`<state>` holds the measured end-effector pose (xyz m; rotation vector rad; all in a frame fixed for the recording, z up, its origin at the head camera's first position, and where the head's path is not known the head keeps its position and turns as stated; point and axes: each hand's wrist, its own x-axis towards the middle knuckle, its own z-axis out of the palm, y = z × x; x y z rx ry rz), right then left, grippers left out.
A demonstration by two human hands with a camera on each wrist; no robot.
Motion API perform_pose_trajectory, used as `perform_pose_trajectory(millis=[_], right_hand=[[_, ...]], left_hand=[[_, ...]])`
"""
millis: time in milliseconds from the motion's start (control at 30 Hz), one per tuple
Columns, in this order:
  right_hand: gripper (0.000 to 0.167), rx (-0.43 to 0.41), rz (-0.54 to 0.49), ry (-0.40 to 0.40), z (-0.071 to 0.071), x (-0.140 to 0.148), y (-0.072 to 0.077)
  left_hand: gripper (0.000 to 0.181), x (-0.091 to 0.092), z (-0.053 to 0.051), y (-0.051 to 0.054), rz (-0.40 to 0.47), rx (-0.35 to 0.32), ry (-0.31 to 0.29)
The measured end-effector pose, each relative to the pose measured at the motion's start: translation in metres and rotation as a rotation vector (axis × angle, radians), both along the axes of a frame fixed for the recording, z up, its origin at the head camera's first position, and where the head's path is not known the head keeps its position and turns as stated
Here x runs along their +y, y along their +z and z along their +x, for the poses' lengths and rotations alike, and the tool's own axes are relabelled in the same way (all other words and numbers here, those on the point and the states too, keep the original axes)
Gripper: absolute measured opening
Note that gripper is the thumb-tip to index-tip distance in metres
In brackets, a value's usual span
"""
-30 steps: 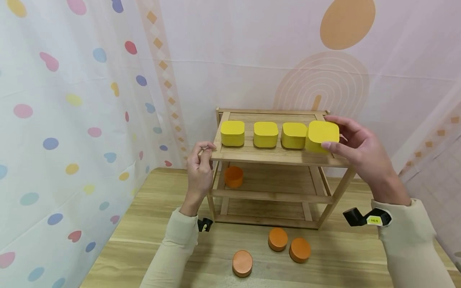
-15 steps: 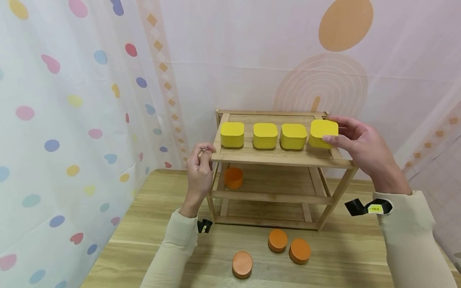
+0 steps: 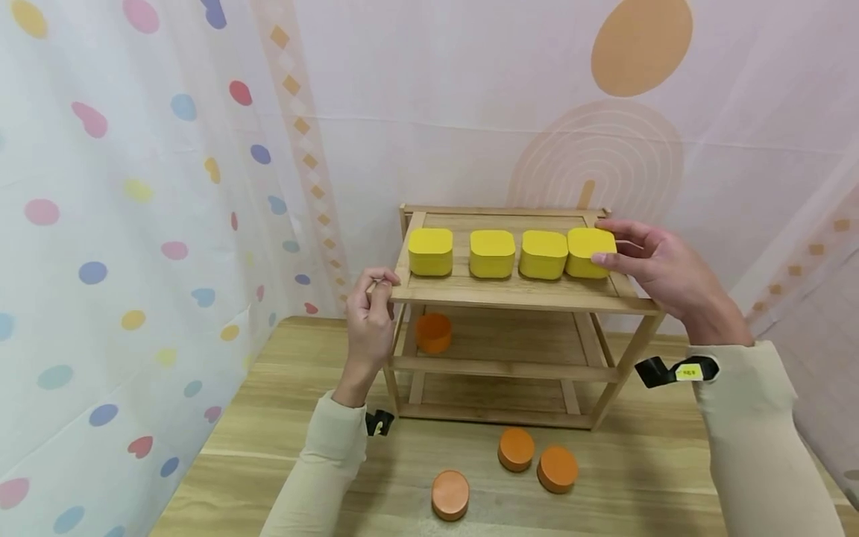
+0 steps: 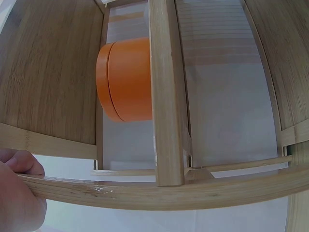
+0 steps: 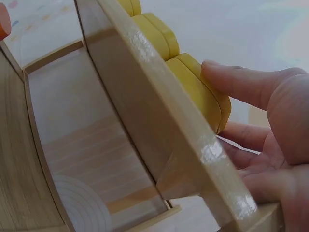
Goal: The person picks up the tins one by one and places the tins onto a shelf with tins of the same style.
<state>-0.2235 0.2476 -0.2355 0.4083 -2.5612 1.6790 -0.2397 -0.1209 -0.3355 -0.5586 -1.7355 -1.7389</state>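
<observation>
The right hand (image 3: 674, 272) pinches the rightmost yellow rounded-square box (image 3: 585, 257) between thumb and fingers, atop a light wooden three-tier rack (image 3: 496, 300), right beside a row of three matching boxes (image 3: 492, 255). The left hand (image 3: 371, 321), fingers curled, grips the rack's front left corner. One orange round container (image 3: 433, 334) sits on the middle shelf (image 3: 517, 339); three orange round pieces (image 3: 516, 450) rest on the wood-grain desk (image 3: 631, 477).

Homelike corner, exact kind unclear, dotted curtain (image 3: 154, 276), arch-print curtain (image 3: 429, 112) behind, wood-grain table (image 3: 248, 432), wooden rack (image 3: 503, 368)

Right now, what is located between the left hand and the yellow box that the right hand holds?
Three yellow boxes stand on the top shelf between them, in the head view.
</observation>
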Motion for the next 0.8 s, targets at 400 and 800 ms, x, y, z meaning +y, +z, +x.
perform_pose_trajectory(millis=[400, 800], right_hand=[[0.062, -0.085, 0.069, 0.057, 0.0, -0.004, 0.004], [0.056, -0.05, 0.028, 0.093, 0.001, -0.011, 0.004]], left_hand=[[0.024, -0.006, 0.002, 0.0, 0.015, 0.007, 0.007], [0.023, -0.01, 0.004, 0.002, 0.017, 0.016, 0.015]])
